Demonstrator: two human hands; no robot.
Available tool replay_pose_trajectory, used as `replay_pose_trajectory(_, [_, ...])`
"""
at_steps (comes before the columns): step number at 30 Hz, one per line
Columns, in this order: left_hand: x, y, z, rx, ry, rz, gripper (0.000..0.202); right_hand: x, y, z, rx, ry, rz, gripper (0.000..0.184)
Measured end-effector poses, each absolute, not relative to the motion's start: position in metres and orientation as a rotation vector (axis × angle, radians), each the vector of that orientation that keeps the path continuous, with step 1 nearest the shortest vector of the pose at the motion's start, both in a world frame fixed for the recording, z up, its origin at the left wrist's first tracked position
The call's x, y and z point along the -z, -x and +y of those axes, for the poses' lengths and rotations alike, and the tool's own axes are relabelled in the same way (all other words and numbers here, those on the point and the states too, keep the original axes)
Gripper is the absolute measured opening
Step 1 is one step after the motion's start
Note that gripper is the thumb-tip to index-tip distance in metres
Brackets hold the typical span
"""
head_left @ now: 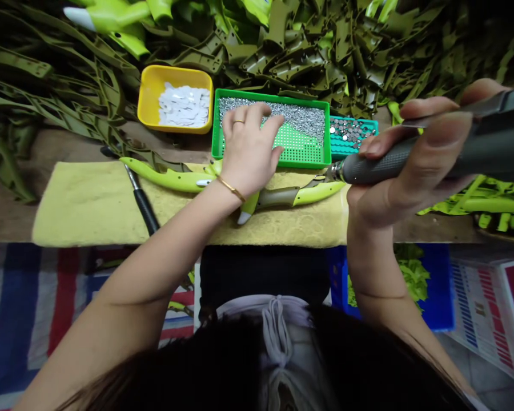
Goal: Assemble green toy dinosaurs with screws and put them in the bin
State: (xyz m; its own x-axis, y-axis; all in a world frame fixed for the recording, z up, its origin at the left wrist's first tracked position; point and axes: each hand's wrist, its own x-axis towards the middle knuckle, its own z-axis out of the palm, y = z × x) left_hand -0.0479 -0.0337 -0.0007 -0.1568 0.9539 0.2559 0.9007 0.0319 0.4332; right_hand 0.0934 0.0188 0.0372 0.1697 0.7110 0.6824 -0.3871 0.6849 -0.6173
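Note:
My left hand (252, 145) reaches over a green tray (304, 160) of small silver screws (300, 119). Its fingers are apart, the tips over the screws; anything under them is hidden. In my right hand (415, 165) is a dark electric screwdriver (377, 162), held with its bit end pointing left. Below both hands, a curved lime-green and olive plastic part (278, 197) lies across the yellow cloth (89, 214), partly covered by my left wrist. A black-handled tool with a metal shaft (144, 208) rests on the cloth to the left.
A yellow tub (145, 108) holds flat white pieces. Right of the green tray, a teal tray (353, 151) contains small round metal discs. Piled olive plastic parts (278, 57) fill the back. A blue bin (441, 297) with lime-green pieces stands below the table's right side.

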Motion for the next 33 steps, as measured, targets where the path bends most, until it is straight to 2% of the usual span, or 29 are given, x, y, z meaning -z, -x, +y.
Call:
replay_pose_trajectory(2, [0.000,0.045,-0.039,-0.836,-1.954,1.924,0.032,-0.033,-0.094,0.020,-0.738,0.377,-1.214,0.016])
replay_pose_trajectory(5, [0.006,0.030,-0.049,-0.913,-1.952,1.686,0.021,-0.031,-0.095,0.014,-0.731,0.423,-1.278,0.017])
replay_pose_trajectory(8, [0.014,0.018,-0.054,-1.020,-1.961,1.708,0.008,-0.035,-0.094,0.007,-0.825,0.378,-1.210,0.016])
replay_pose_trajectory(14, [0.021,0.015,-0.054,-1.123,-2.134,1.828,0.014,-0.036,-0.092,0.005,-0.877,0.316,-1.192,0.020])
replay_pose_trajectory(19, [0.022,0.017,-0.063,-0.969,-2.207,1.869,0.015,-0.026,-0.092,0.006,-0.887,0.296,-1.214,0.023])
replay_pose_trajectory(23, [0.028,0.023,-0.076,-0.560,-2.254,1.975,0.031,-0.009,-0.095,0.000,-0.893,0.338,-1.274,0.024])
replay_pose_trajectory(25, [0.034,0.026,-0.080,-0.451,-2.255,1.999,0.033,0.001,-0.097,-0.004,-0.883,0.366,-1.304,0.026])
replay_pose_trajectory(33, [0.038,0.029,-0.081,-0.500,-2.213,1.964,0.035,0.041,-0.101,-0.003,-0.863,0.510,-1.375,0.031])
